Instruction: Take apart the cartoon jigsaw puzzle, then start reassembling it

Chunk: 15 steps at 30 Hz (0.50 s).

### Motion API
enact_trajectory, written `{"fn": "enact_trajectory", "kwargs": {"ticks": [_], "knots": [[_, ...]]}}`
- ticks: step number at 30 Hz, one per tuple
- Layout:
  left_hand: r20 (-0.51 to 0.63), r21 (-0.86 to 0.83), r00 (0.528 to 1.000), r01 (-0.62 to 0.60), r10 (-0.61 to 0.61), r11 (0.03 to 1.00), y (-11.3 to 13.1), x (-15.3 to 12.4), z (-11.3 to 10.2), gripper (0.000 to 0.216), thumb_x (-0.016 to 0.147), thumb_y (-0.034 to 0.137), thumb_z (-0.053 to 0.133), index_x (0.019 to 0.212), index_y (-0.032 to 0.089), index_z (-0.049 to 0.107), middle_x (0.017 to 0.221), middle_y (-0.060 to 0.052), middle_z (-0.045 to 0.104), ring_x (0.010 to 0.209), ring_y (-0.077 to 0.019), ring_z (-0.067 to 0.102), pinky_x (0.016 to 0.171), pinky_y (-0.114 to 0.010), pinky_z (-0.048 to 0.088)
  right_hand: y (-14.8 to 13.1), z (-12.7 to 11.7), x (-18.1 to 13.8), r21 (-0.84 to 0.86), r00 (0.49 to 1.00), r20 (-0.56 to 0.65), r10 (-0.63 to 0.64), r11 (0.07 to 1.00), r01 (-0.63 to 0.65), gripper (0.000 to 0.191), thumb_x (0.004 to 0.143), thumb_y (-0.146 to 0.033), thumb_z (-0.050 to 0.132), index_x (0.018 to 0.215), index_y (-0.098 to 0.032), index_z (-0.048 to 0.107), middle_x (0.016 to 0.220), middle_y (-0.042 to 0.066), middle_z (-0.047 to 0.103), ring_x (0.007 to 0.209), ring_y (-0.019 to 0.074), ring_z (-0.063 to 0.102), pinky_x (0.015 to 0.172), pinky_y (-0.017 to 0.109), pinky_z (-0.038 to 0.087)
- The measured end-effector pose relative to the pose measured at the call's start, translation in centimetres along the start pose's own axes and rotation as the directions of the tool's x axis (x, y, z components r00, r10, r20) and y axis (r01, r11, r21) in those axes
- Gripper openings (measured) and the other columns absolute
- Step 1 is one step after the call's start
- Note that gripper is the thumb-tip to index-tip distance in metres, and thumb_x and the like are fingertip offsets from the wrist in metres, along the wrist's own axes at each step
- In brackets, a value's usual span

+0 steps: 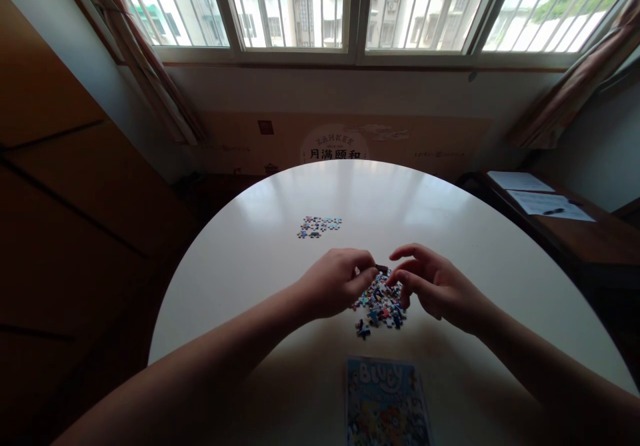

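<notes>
A heap of small jigsaw puzzle pieces (383, 306) lies on the white round table in front of me, with one or two pieces slightly apart at its near edge. Over the heap's left side, my left hand (343, 279) pinches a dark puzzle piece (381, 268) between thumb and index finger. On the right of the heap, my right hand (435, 286) hovers with its fingers bent and spread, seemingly holding nothing. Farther off, to the left, a small group of joined puzzle pieces (320, 224) lies flat.
Nearest me on the white table (240, 253) lies a blue "Bluey" picture box or sheet (386, 399). At the right stands a brown desk (600, 249) with papers (547, 205) and a pen-like item. A cardboard box (430, 139) stands below the barred window, between curtains.
</notes>
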<state>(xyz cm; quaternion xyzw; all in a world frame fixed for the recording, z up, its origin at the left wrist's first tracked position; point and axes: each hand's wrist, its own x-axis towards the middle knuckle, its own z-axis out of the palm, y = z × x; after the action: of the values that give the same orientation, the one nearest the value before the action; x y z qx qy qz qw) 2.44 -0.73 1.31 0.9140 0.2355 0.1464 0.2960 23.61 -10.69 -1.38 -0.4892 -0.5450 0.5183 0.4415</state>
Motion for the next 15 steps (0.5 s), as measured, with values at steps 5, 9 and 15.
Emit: {"fn": "enact_trajectory", "kwargs": {"ticks": [5,9,15], "knots": [[-0.042,0.243,0.957,0.29,-0.288,0.926,-3.5,0.9,-1.8,0.029,0.095,0.032,0.045,0.077,0.017,0.06,0.079,-0.008,0.069,0.066,-0.0178,0.058,0.053,-0.026,0.039,-0.2,-1.3,-0.2,-0.116,0.992,-0.112,-0.065,0.992,0.052,0.045,0.093,-0.038,0.063,0.131,-0.016,0.051,0.087,0.007,0.067,0.064,0.0094,0.06,0.045,0.016,0.042],[-0.044,0.404,0.919,0.376,-0.392,0.834,-5.2,1.2,-2.2,0.029,0.095,0.033,0.043,0.076,0.017,0.059,0.083,-0.01,0.069,0.068,-0.0202,0.06,0.053,-0.027,0.039,-0.1,-1.4,-0.1,-0.179,0.984,-0.11,-0.139,0.977,0.118,0.029,0.093,-0.035,0.061,0.115,-0.014,0.063,0.08,0.004,0.064,0.065,0.0093,0.059,0.055,0.02,0.051],[-0.179,0.57,0.903,0.418,-0.39,0.707,-4.1,0.6,-2.6,0.025,0.095,0.033,0.046,0.093,0.014,0.063,0.091,-0.012,0.07,0.071,-0.0194,0.062,0.056,-0.025,0.04,0.3,-0.8,0.0,-0.226,0.984,-0.067,-0.166,0.963,0.147,0.021,0.092,-0.03,0.06,0.104,-0.015,0.068,0.077,0.003,0.063,0.067,0.0092,0.059,0.061,0.021,0.055]]}}
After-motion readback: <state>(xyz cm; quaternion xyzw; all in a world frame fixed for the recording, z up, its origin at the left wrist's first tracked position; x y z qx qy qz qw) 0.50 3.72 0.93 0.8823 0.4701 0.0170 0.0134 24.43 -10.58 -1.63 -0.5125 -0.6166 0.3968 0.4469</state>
